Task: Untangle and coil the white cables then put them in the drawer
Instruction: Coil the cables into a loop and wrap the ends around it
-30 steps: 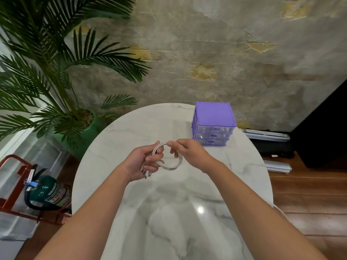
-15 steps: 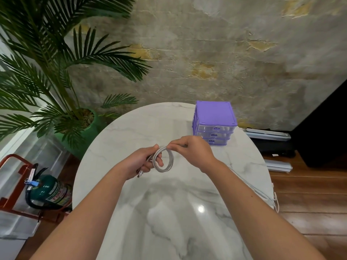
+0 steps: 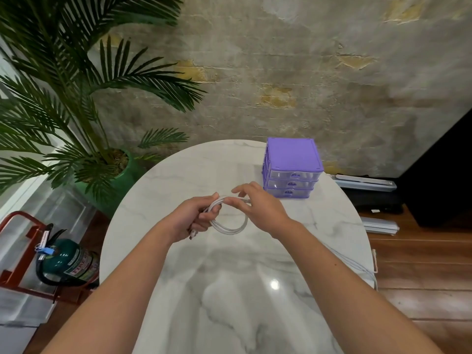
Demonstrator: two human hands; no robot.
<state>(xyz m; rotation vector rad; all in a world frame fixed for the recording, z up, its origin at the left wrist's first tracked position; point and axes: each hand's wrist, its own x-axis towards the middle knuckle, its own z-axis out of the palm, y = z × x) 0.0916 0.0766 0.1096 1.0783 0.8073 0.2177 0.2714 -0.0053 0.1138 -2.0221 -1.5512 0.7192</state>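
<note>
1. There are two hands, both near the middle of the frame. The left hand [image 3: 195, 217] has its fingers curled around one side of the coil [image 3: 228, 218]. The right hand [image 3: 258, 206] pinches the top of the coil with thumb and fingers, and its index finger is lifted.
2. I count one coil, made of about three white loops. It is held above the table [image 3: 229, 290], between the two hands. A plug end hangs out under the left hand.
3. A second cable [image 3: 357, 268] lies loose at the right edge of the table, partly hidden behind the right forearm. One end of it hangs over the rim.
4. There is one drawer unit [image 3: 292, 167], purple, with three clear drawers, all closed. It stands on the table in the upper right of centre, just behind the right hand.
5. The table is round, white marble with grey veins, and it shows one bright reflection of light in the lower middle.
6. The room has a rough grey wall with yellow patches at the top and a wooden floor at the right.
7. At the left stands one palm [image 3: 76, 98] in a green pot, and below it one green extinguisher [image 3: 69, 261] in a red stand.
8. At the right, on the floor, lie flat grey objects next to a large black thing; I cannot tell what they are.
</note>
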